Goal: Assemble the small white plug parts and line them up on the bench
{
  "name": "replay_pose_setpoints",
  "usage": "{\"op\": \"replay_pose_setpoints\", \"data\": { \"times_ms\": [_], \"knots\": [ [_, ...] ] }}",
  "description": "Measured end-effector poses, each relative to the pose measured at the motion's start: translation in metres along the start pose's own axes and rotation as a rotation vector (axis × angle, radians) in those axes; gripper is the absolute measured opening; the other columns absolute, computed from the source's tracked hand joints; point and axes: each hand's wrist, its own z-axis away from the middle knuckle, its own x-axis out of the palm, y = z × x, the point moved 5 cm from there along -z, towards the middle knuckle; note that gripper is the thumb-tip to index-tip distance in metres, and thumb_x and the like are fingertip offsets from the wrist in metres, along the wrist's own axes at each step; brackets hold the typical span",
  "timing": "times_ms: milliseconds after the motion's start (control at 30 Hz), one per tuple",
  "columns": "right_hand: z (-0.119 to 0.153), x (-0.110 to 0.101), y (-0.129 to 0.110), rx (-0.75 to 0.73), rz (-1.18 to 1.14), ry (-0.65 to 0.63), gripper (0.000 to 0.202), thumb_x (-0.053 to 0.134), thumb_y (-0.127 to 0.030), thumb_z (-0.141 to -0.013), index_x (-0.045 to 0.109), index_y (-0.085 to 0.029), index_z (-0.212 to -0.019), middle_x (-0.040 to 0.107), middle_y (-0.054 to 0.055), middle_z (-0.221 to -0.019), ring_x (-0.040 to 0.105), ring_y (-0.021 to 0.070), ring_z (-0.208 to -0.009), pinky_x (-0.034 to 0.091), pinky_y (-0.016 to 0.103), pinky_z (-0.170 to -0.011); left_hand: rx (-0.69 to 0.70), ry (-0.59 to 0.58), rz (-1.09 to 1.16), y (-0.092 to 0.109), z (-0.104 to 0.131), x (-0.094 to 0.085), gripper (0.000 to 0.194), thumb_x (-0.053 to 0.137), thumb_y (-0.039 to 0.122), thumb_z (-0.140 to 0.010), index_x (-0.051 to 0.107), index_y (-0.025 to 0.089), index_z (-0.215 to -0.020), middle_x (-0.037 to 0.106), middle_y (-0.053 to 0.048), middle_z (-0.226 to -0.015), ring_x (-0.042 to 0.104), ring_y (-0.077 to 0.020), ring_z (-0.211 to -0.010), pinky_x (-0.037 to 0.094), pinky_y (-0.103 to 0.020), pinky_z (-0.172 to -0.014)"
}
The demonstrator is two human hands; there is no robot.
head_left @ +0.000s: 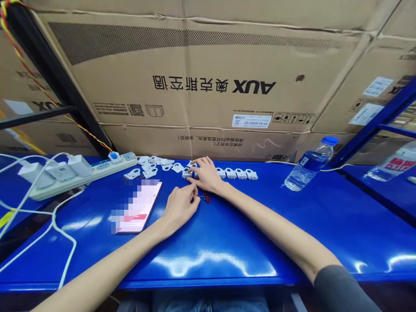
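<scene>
Several white plugs with ring-shaped handles stand in a row, prongs toward me; the white plugs [241, 174] right of my right hand show clearly. My right hand [208, 175] reaches across the row, thumb on the near side and fingers on the far side of a white plug [195, 175]. Its palm hides part of the row. Just below, my left hand [182, 206] is closed, thumb and index fingertip together; whatever is between them is too small to make out. Beside those fingertips lies a small cluster of red and dark pieces [206, 198] on the blue table [227, 242].
More white plugs [156, 162] lie loosely behind the phone [143, 208]. A power strip [97, 173] with chargers and white cables [69, 236] occupies the left. A water bottle [308, 164] stands tilted-looking at right. A large cardboard box [208, 52] closes off the back.
</scene>
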Motion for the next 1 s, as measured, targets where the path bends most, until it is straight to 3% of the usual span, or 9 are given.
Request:
{"op": "replay_pose_setpoints", "data": {
  "times_ms": [300, 467, 600, 833, 1000],
  "knots": [
    [-0.006, 0.004, -0.004, 0.032, -0.064, -0.036, 0.024, 0.081, -0.039, -0.087, 0.075, -0.022, -0.103, 0.064, 0.010, -0.139, 0.051, 0.0299, -0.132, 0.029, 0.060, -0.123, -0.008, 0.010, -0.010, -0.002, 0.000, 0.000, 0.012, 0.049, 0.015, -0.087, 0.057, 0.022, -0.082, 0.061, 0.002, -0.065, 0.054, -0.0192, -0.062, 0.037, -0.034, -0.076],
    [-0.004, -0.017, -0.003, 0.022, -0.107, 0.096, 0.022, 0.079, -0.033, -0.088, 0.074, -0.023, -0.108, 0.063, 0.008, -0.140, 0.052, 0.0274, -0.133, 0.038, 0.051, -0.119, -0.038, 0.102, 0.043, -0.002, 0.001, -0.007, 0.010, 0.051, 0.016, -0.086, 0.057, 0.023, -0.081, 0.056, 0.003, -0.061, 0.048, -0.0185, -0.059, 0.040, -0.034, -0.076],
    [0.020, -0.038, -0.001, -0.041, -0.098, 0.184, 0.022, 0.076, -0.029, -0.088, 0.072, -0.023, -0.109, 0.062, 0.009, -0.141, 0.053, 0.0274, -0.132, 0.045, 0.047, -0.113, -0.006, 0.156, 0.092, 0.001, 0.002, -0.011, 0.009, 0.050, 0.017, -0.088, 0.057, 0.023, -0.084, 0.052, 0.004, -0.060, 0.045, -0.0172, -0.058, 0.041, -0.033, -0.077],
    [0.086, -0.055, 0.000, -0.119, -0.024, 0.258, 0.021, 0.071, -0.029, -0.091, 0.070, -0.022, -0.110, 0.066, 0.013, -0.135, 0.059, 0.0304, -0.125, 0.048, 0.052, -0.109, -0.014, 0.205, 0.131, -0.003, 0.001, -0.009, 0.011, 0.049, 0.027, -0.095, 0.058, 0.023, -0.097, 0.047, 0.006, -0.059, 0.047, -0.0175, -0.058, 0.043, -0.034, -0.076],
    [0.100, -0.062, -0.001, -0.137, 0.039, 0.349, 0.018, 0.067, -0.025, -0.094, 0.070, -0.023, -0.112, 0.069, 0.013, -0.130, 0.062, 0.0297, -0.120, 0.052, 0.050, -0.104, 0.000, 0.199, 0.169, -0.003, 0.001, -0.007, 0.018, 0.047, 0.033, -0.098, 0.060, 0.021, -0.103, 0.049, 0.005, -0.062, 0.049, -0.0186, -0.060, 0.044, -0.035, -0.075]
  ]
}}
